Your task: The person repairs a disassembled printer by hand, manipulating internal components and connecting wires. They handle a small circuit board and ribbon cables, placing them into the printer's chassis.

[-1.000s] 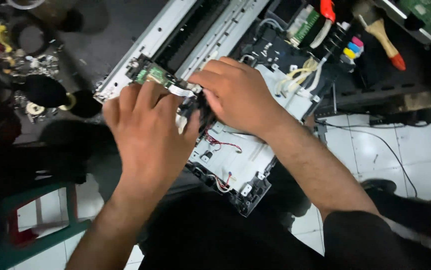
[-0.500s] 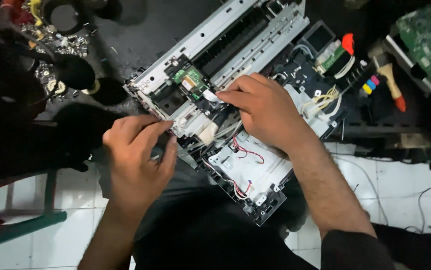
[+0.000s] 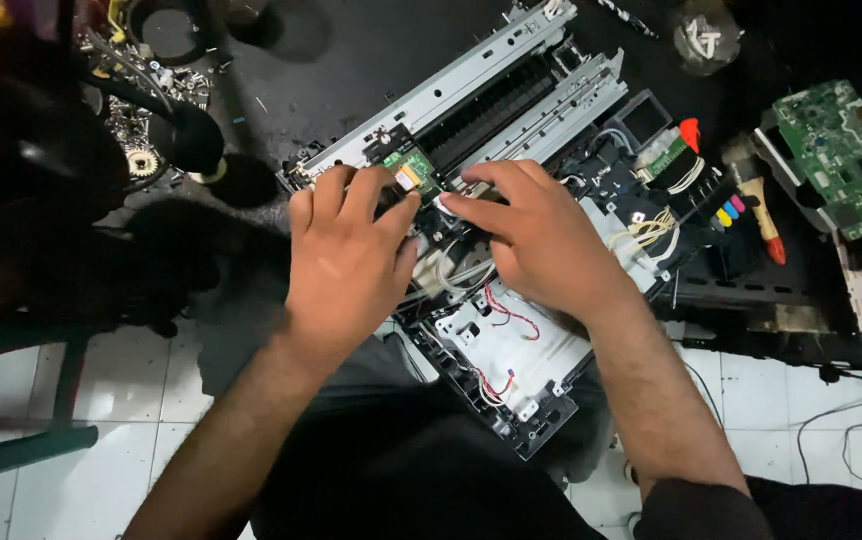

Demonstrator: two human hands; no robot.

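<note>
Two hands meet at the small green circuit board (image 3: 413,170) on the opened printer chassis (image 3: 511,100): your left hand (image 3: 346,260) presses beside it unclenched, your right hand (image 3: 541,240) pinches toward its right edge, nearer.

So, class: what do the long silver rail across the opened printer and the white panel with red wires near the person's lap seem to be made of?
The long silver rail looks like stamped sheet metal with a dull grey sheen, punched holes and folded edges. The white panel with red wires looks like matt moulded plastic, with raised ribs and screw posts, though that is less certain.
</note>
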